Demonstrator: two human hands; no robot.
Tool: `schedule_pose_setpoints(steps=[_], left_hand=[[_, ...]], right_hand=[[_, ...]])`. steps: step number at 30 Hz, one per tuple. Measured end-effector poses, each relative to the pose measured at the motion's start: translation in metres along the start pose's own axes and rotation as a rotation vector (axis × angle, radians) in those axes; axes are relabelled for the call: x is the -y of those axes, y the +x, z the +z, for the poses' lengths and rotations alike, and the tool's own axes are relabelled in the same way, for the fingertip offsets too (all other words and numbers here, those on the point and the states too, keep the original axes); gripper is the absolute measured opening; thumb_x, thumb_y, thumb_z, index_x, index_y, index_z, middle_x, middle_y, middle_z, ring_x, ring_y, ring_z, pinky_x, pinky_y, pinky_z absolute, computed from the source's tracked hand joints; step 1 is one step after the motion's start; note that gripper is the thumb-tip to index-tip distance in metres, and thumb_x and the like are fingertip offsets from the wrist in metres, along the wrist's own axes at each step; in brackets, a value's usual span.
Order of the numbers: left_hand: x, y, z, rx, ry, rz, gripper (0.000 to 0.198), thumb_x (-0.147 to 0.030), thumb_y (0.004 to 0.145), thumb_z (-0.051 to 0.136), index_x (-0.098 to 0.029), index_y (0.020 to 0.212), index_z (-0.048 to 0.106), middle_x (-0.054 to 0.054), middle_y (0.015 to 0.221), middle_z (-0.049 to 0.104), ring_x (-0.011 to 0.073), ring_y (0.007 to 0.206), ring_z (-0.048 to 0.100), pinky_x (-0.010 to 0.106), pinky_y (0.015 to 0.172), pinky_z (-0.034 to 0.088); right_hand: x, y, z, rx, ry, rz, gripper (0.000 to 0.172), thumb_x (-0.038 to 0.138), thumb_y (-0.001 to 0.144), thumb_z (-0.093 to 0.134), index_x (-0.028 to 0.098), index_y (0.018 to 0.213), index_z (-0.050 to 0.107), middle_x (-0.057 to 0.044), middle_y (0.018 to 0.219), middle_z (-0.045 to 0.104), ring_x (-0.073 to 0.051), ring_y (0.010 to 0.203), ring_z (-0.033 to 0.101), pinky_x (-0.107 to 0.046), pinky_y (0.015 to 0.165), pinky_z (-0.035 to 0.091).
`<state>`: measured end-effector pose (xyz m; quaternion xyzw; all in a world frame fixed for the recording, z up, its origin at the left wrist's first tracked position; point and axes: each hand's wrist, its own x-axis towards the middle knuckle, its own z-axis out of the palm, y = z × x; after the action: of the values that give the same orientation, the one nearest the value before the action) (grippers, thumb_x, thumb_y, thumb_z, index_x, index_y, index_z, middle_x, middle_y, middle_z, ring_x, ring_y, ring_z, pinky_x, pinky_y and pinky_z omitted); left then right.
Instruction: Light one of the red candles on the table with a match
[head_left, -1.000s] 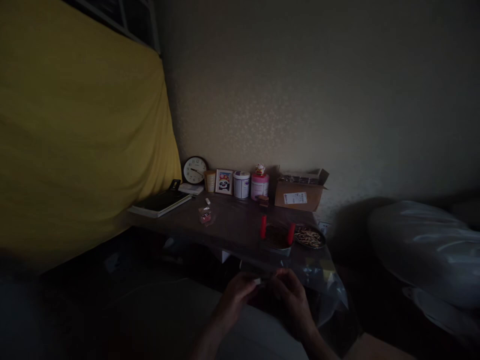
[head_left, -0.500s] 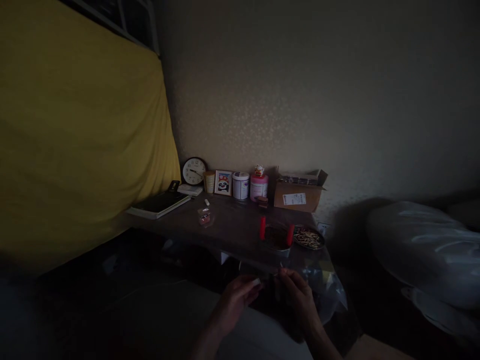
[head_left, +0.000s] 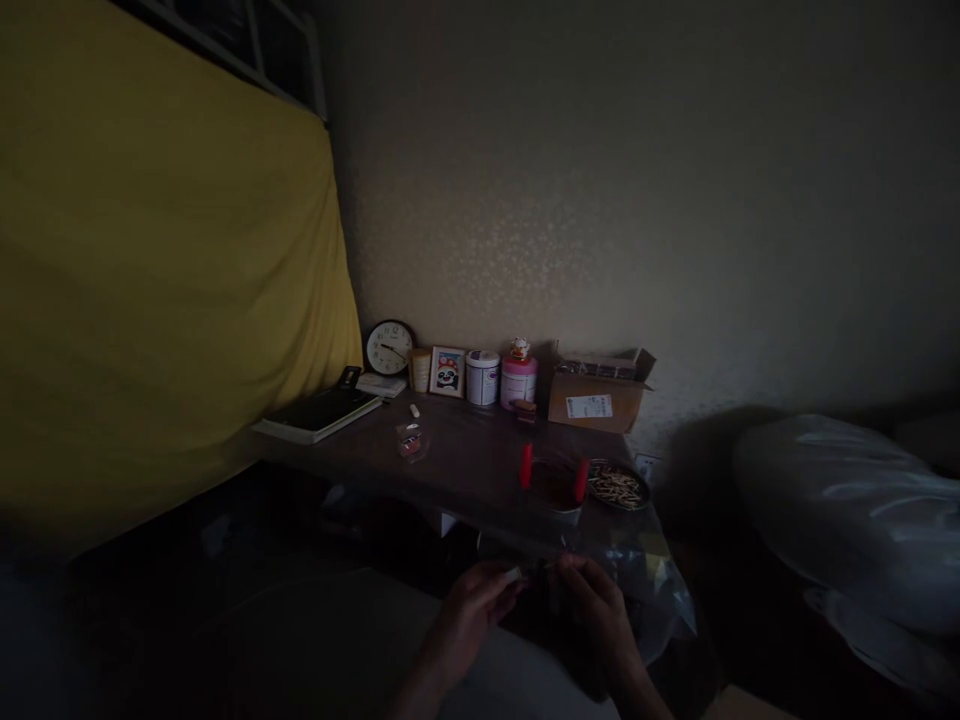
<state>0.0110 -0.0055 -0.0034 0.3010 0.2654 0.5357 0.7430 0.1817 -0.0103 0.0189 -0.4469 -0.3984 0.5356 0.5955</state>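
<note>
Dark table (head_left: pixel 465 465) with clock (head_left: pixel 389 347), box (head_left: pixel 598 398)

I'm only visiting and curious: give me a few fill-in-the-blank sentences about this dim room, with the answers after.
The cloth hanging at the left is ____.
The figurine sits on top of the ____ jar.
Of the things in the back row, the clock stands farthest ____.
The cardboard box has its flaps ____.
Missing words: yellow; pink; left; open.

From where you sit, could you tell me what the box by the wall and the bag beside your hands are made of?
The box looks like matte brown cardboard: folded-open flaps, a white label on its front. The bag by the right hand seems thin clear plastic film: glossy glints, crumpled folds, see-through. Dim light leaves both uncertain.
</note>
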Motion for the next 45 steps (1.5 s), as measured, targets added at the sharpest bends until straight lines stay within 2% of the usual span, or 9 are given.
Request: schedule_pose_setpoints(steps=[6, 11, 17, 23, 29, 33, 37, 45], left_hand=[[0.002, -0.001, -0.002, 0.030, 0.024, 0.029, 0.020, -0.021, 0.073, 0.066, -0.016, 0.092, 0.068, 0.007, 0.095, 0.067, 0.0184, 0.094, 0.058, 0.030, 0.085, 0.042], [0.004, 0.001, -0.003, 0.031, 0.051, 0.030, 0.018, -0.021, 0.074, 0.066, -0.015, 0.090, 0.068, 0.007, 0.094, 0.066, 0.0176, 0.092, 0.058, 0.028, 0.082, 0.043], [0.000, 0.000, -0.001, -0.016, 0.016, -0.004, 0.017, -0.024, 0.071, 0.069, -0.017, 0.087, 0.068, 0.006, 0.090, 0.068, 0.0179, 0.091, 0.060, 0.029, 0.082, 0.043], [-0.007, 0.000, 0.005, -0.025, 0.004, -0.012, 0.017, -0.024, 0.071, 0.069, -0.017, 0.085, 0.068, 0.006, 0.090, 0.069, 0.0181, 0.090, 0.061, 0.027, 0.081, 0.044], [-0.009, -0.001, 0.009, 0.010, 0.002, 0.026, 0.017, -0.025, 0.072, 0.067, -0.015, 0.086, 0.067, 0.006, 0.089, 0.068, 0.0183, 0.091, 0.061, 0.027, 0.082, 0.043], [-0.008, -0.002, 0.008, 0.033, 0.019, 0.061, 0.017, -0.026, 0.074, 0.065, -0.015, 0.087, 0.067, 0.007, 0.088, 0.068, 0.0193, 0.091, 0.060, 0.030, 0.083, 0.043], [-0.006, -0.001, 0.006, 0.014, 0.042, 0.083, 0.019, -0.027, 0.072, 0.066, -0.015, 0.087, 0.067, 0.006, 0.085, 0.068, 0.0192, 0.086, 0.061, 0.030, 0.078, 0.044], [-0.007, -0.002, 0.007, 0.023, 0.090, 0.100, 0.018, -0.026, 0.074, 0.065, -0.015, 0.088, 0.067, 0.006, 0.088, 0.068, 0.0203, 0.089, 0.060, 0.031, 0.079, 0.043]], right_hand=[[-0.007, 0.005, -0.002, 0.010, -0.052, -0.016, 0.034, 0.050, 0.061, 0.070, 0.018, 0.066, 0.061, 0.002, 0.056, 0.057, -0.014, 0.052, 0.052, -0.022, 0.049, 0.039], [-0.013, 0.007, -0.002, 0.017, -0.078, -0.039, 0.036, 0.052, 0.061, 0.069, 0.017, 0.066, 0.062, 0.000, 0.058, 0.059, -0.015, 0.055, 0.054, -0.023, 0.051, 0.041], [-0.003, 0.005, -0.004, -0.053, -0.205, -0.107, 0.036, 0.052, 0.064, 0.067, 0.017, 0.071, 0.062, -0.001, 0.063, 0.063, -0.017, 0.059, 0.057, -0.024, 0.054, 0.043], [0.012, -0.004, 0.009, -0.148, -0.377, -0.311, 0.030, 0.046, 0.073, 0.061, 0.017, 0.080, 0.061, -0.003, 0.071, 0.064, -0.018, 0.068, 0.058, -0.025, 0.061, 0.046], [0.002, -0.015, 0.028, -0.070, -0.689, -0.587, 0.015, 0.030, 0.084, 0.050, 0.019, 0.087, 0.061, -0.004, 0.083, 0.065, -0.017, 0.078, 0.061, -0.024, 0.071, 0.046], [-0.010, -0.017, 0.031, -0.022, -0.836, -0.742, 0.015, 0.023, 0.086, 0.046, 0.021, 0.089, 0.060, -0.004, 0.081, 0.065, -0.017, 0.075, 0.062, -0.023, 0.067, 0.048], [-0.017, -0.016, 0.029, -0.005, -0.897, -0.793, 0.015, 0.022, 0.087, 0.044, 0.022, 0.090, 0.059, -0.004, 0.079, 0.063, -0.018, 0.076, 0.062, -0.024, 0.067, 0.049], [-0.023, -0.017, 0.023, 0.011, -0.929, -0.867, 0.019, 0.019, 0.089, 0.042, 0.023, 0.098, 0.058, -0.005, 0.084, 0.064, -0.017, 0.079, 0.062, -0.025, 0.069, 0.050]])
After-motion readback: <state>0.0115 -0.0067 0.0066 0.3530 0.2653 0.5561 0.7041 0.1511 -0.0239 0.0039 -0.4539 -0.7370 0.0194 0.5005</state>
